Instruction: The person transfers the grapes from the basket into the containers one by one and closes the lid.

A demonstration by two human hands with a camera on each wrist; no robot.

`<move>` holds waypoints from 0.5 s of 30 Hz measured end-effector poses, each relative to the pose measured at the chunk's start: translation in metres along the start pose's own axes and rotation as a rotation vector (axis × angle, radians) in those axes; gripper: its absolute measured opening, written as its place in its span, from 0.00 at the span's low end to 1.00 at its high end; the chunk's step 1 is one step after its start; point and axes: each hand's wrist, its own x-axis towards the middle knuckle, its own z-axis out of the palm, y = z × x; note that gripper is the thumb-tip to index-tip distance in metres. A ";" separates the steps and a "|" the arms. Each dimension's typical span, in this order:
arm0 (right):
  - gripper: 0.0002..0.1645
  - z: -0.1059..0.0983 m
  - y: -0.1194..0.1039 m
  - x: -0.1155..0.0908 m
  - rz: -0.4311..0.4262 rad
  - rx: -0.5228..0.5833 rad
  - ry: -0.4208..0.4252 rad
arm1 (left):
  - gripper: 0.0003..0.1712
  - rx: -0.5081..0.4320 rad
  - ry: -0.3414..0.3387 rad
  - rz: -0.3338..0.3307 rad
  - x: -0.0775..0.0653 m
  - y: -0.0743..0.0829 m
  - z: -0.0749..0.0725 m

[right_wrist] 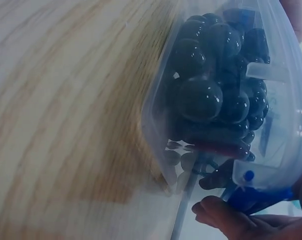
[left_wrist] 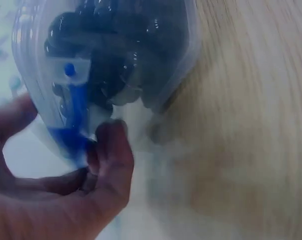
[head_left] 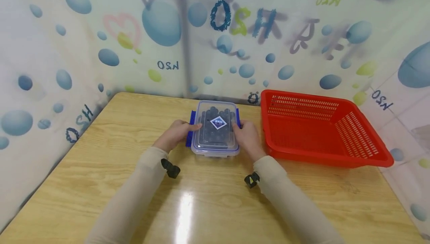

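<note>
A clear plastic food container [head_left: 215, 145] with a lid and blue side clips stands on the wooden table, full of dark, glossy round pieces [right_wrist: 201, 99]. My left hand [head_left: 174, 133] grips its left side, thumb on the lid. In the left wrist view, that hand's fingers curl at a blue clip [left_wrist: 76, 112], which sticks outward in the head view. On the other side my right hand [head_left: 248, 137] has its thumb on the lid's edge. Its fingers bend around the right blue clip [right_wrist: 251, 198] in the right wrist view.
A red plastic basket [head_left: 315, 158] with slotted walls stands just right of the container. The wooden table [head_left: 215, 206] meets a patterned wall covering [head_left: 208, 64] at the back and sides.
</note>
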 end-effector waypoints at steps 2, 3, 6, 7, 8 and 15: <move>0.25 -0.001 0.000 0.001 0.003 0.004 -0.001 | 0.33 0.058 0.051 0.043 -0.002 0.003 0.004; 0.25 -0.002 0.000 0.001 0.007 0.008 -0.002 | 0.32 0.108 0.084 0.065 -0.002 0.005 0.007; 0.26 -0.003 0.001 0.001 0.003 0.009 -0.001 | 0.24 0.257 0.173 0.130 -0.004 0.010 0.017; 0.25 -0.003 0.001 0.001 0.001 0.003 0.002 | 0.21 0.300 0.200 0.150 -0.005 0.013 0.020; 0.25 -0.004 0.001 0.001 -0.001 -0.003 0.003 | 0.18 0.342 0.224 0.161 -0.005 0.015 0.023; 0.25 -0.004 -0.001 0.002 0.009 -0.047 0.002 | 0.16 0.435 0.232 0.153 -0.007 0.024 0.027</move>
